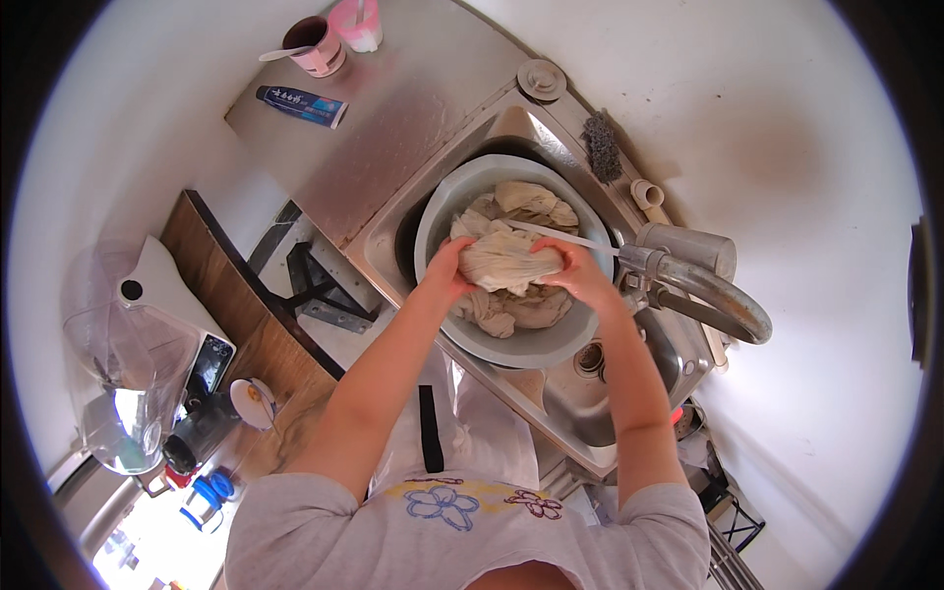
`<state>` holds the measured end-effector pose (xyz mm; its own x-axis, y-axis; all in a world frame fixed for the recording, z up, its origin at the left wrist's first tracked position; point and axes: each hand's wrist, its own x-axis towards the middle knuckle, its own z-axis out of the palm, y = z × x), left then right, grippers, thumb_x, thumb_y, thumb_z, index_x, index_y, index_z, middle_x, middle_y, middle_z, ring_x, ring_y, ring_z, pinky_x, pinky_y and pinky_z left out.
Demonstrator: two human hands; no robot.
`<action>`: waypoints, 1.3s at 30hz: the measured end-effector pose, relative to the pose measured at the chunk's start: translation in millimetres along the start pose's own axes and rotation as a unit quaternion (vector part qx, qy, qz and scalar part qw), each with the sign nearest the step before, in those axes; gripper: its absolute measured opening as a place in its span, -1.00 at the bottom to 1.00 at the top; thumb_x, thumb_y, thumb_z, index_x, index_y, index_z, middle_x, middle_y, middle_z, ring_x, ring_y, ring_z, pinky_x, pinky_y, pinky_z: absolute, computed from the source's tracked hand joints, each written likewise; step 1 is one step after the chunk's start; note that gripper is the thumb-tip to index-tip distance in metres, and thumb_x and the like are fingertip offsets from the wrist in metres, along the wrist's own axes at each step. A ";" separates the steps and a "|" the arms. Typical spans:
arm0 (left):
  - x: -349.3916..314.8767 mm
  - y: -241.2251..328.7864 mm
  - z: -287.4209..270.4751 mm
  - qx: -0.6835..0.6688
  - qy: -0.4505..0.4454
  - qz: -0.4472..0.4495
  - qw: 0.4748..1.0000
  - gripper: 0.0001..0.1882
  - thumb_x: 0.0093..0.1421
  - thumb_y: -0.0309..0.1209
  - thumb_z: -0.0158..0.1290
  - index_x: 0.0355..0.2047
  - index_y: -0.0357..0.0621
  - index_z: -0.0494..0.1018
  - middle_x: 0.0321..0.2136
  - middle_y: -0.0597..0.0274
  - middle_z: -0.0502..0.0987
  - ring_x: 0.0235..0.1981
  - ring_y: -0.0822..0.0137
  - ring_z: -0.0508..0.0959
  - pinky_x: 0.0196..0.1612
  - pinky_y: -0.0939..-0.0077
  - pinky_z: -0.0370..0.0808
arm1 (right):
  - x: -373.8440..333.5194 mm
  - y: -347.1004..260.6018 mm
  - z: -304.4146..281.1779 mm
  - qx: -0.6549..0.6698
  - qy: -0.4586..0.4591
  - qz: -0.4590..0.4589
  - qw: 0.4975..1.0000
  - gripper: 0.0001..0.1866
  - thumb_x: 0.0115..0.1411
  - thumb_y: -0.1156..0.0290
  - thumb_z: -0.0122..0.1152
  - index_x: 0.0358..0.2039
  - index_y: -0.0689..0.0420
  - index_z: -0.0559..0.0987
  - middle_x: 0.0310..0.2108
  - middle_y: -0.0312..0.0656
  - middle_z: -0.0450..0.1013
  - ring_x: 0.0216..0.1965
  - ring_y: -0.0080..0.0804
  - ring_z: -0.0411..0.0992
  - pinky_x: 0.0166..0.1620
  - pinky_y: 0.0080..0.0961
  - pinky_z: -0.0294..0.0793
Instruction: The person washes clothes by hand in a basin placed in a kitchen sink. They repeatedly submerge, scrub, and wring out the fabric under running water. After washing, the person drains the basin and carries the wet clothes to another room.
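Note:
Bunched between my two hands is a pale, wet-looking cloth (pixel 506 261), held over a round grey basin (pixel 447 197) that sits in the steel sink (pixel 393 231). My left hand (pixel 449 267) grips its left end and my right hand (pixel 578 273) grips its right end, fingers curled around the folds. More crumpled beige cloth (pixel 536 310) lies in the basin, below and behind the held part. From the curved metal faucet (pixel 708 280) at the right, a straight pale streak, seemingly running water, reaches over the basin to the cloth.
A second sink bowl with a drain (pixel 590 360) lies under my right forearm. Far left, the steel counter (pixel 393 128) bears a toothpaste-like tube (pixel 302 105) and two pink cups (pixel 320 49). A dark scrubber (pixel 601 146) rests by the wall. A wooden surface (pixel 265 344) stands at left.

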<state>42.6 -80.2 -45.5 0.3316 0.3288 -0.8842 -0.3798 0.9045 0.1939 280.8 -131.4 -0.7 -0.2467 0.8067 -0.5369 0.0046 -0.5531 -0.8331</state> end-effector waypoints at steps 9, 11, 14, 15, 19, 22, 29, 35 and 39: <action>-33.9 15.6 39.3 -0.043 -0.197 -0.153 0.967 -0.24 0.18 0.13 0.00 0.23 -0.06 0.12 0.11 0.05 0.31 0.09 0.04 0.40 0.03 -0.13 0.40 | -50.4 -87.1 71.1 -0.302 0.087 -0.247 0.917 -0.47 -0.17 0.75 0.11 -0.16 -0.02 0.58 -0.27 -0.19 0.40 -0.24 -0.28 0.42 -0.29 -0.53 0.41; -19.5 16.1 37.2 -0.076 -0.298 -0.136 0.942 -0.29 0.20 0.13 -0.05 0.16 -0.14 0.26 -0.01 0.06 0.45 0.03 0.14 0.48 0.06 0.10 0.45 | -64.3 -104.7 90.4 -0.357 0.065 -0.278 0.889 -0.45 -0.19 0.75 0.10 -0.14 0.00 0.60 -0.21 -0.20 0.41 -0.26 -0.34 0.44 -0.31 -0.58 0.43; -25.3 7.7 22.6 -0.006 -0.312 -0.049 0.949 -0.50 0.27 -0.06 -0.07 0.04 -0.19 0.39 -0.08 0.13 0.52 -0.02 0.24 0.52 0.05 0.31 0.48 | -79.8 -116.8 101.6 -0.312 -0.009 -0.214 0.926 -0.43 -0.22 0.73 0.12 -0.13 -0.01 0.60 -0.14 -0.19 0.41 -0.14 -0.30 0.44 -0.22 -0.55 0.47; -23.9 2.0 14.1 0.025 -0.313 -0.009 0.949 -0.54 0.28 -0.11 -0.08 0.04 -0.18 0.39 -0.06 0.14 0.52 -0.02 0.24 0.52 0.04 0.30 0.48 | -80.0 -119.6 104.0 -0.309 -0.023 -0.214 0.927 -0.43 -0.23 0.72 0.12 -0.12 0.00 0.59 -0.12 -0.20 0.41 -0.12 -0.30 0.43 -0.19 -0.54 0.47; -11.4 -12.3 0.1 -0.041 -0.236 -0.064 0.969 -0.61 0.31 -0.24 -0.14 0.06 -0.17 0.38 0.01 0.14 0.48 0.01 0.29 0.50 0.06 0.32 0.49 | -40.1 -74.5 72.9 0.002 0.088 -0.225 0.970 -0.47 -0.08 0.55 0.07 0.01 0.16 0.47 -0.08 -0.18 0.40 -0.04 -0.32 0.39 0.04 -0.43 0.39; -36.5 -1.2 6.4 -0.039 -0.177 -0.050 0.982 -0.63 0.32 -0.30 -0.18 0.05 -0.19 0.37 0.02 0.15 0.47 0.02 0.30 0.50 0.06 0.30 0.48 | 2.9 -30.7 41.8 0.262 0.133 -0.152 0.944 -0.42 0.01 0.42 0.03 0.11 0.24 0.36 0.00 -0.17 0.38 0.03 -0.30 0.36 0.12 -0.37 0.34; -45.6 4.6 3.0 -0.069 -0.217 -0.057 0.972 -0.61 0.33 -0.25 -0.21 0.06 -0.18 0.36 0.04 0.15 0.44 0.05 0.29 0.47 0.12 0.27 0.43 | 21.3 11.2 54.7 0.565 -0.058 -0.067 0.820 -0.39 0.23 0.09 0.01 0.19 0.19 0.28 0.14 -0.13 0.32 0.15 -0.19 0.29 0.17 -0.23 0.30; -34.3 20.4 3.4 -0.028 -0.297 -0.151 0.942 -0.51 0.35 -0.07 -0.28 0.17 -0.03 0.26 0.13 0.15 0.36 0.11 0.14 0.41 0.11 -0.05 0.37 | 29.7 -18.1 44.4 0.352 0.126 -0.064 0.925 -0.48 0.11 0.23 0.21 0.05 0.20 0.39 -0.03 -0.17 0.42 0.00 -0.28 0.39 0.08 -0.35 0.38; -49.3 43.4 2.9 -0.057 -0.428 -0.199 0.880 -0.36 0.31 0.15 -0.37 0.23 0.06 0.17 0.17 0.12 0.31 0.13 0.04 0.37 0.04 -0.26 0.36 | 10.3 -71.0 64.9 0.041 0.088 -0.199 0.975 -0.52 0.01 0.37 0.30 -0.02 0.17 0.45 -0.12 -0.21 0.43 -0.10 -0.40 0.41 0.00 -0.46 0.39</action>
<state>12.3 -56.3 7.7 0.9681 0.1214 -0.2193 -0.1556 0.9770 -0.1457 215.0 -97.3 61.5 -0.0434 0.9801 -0.1937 -0.1373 -0.1979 -0.9706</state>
